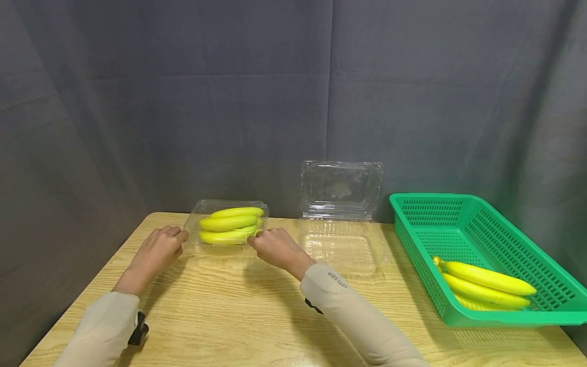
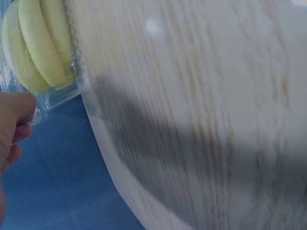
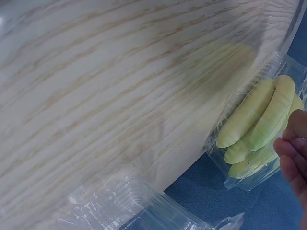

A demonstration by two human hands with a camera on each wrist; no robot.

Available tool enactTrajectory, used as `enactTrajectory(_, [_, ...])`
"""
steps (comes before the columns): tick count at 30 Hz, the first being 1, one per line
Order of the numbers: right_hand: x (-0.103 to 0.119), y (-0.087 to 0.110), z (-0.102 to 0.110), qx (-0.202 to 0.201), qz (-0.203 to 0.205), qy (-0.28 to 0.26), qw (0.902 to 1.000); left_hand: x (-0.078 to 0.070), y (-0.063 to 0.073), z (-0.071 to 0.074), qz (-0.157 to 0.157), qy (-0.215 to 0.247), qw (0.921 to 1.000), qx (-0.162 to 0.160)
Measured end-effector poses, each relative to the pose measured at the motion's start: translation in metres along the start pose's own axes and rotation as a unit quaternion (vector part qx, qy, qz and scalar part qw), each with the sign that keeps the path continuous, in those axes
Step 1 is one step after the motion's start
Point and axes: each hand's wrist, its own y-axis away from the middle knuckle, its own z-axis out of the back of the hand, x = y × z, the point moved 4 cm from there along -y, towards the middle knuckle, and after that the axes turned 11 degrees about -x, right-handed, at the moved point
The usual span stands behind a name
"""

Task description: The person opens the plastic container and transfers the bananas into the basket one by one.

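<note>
A person in pale sleeves [image 1: 357,311], one printed with lettering, leans both arms over a wood-grain bench [image 1: 220,316], a black device [image 1: 138,329] strapped beneath the left cuff. Well to the right of the right hand, and reaching nearer the camera, a green basket [image 1: 419,272] holds yellow loose bananas [image 1: 488,285] at its near end, their stems toward the hand. Farther in, the left hand [image 1: 156,252] is nearly closed, its bent fingers pinching the left side of a clear filled container [image 1: 211,205]. The right hand [image 1: 279,247], also nearly closed, pinches the same container near its right front corner with thumb and curled fingers. Between the two hands, packed bananas [image 1: 229,223] lie side by side inside the container, seen through its plastic; whether the lid is fastened cannot be told. Just beyond and to the right of the right hand, an open container [image 1: 339,250] rests on the bench, its clear lid standing upright at the back. Behind both hands hangs a dark grey curtain [image 1: 229,102].
</note>
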Motion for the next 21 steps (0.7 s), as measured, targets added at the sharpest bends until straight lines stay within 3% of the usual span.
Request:
enactTrajectory(7, [0.0013,0.0018,0.0000,-0.025,0.016,0.022,0.9993,-0.0031,-0.0002,0.0003,-0.006,-0.013,0.9996,0.025])
enactTrajectory(14, [0.0006,0.0057,0.0009,-0.045,0.021,0.033,0.9983,-0.0075,-0.0029,0.0007,-0.040,-0.018,0.9990,0.005])
enactTrajectory(21, [0.0001,0.0091,0.0013,-0.081,0.034,0.060,0.9943,-0.0103,-0.0043,-0.0007,-0.056,-0.031,0.9979,0.008])
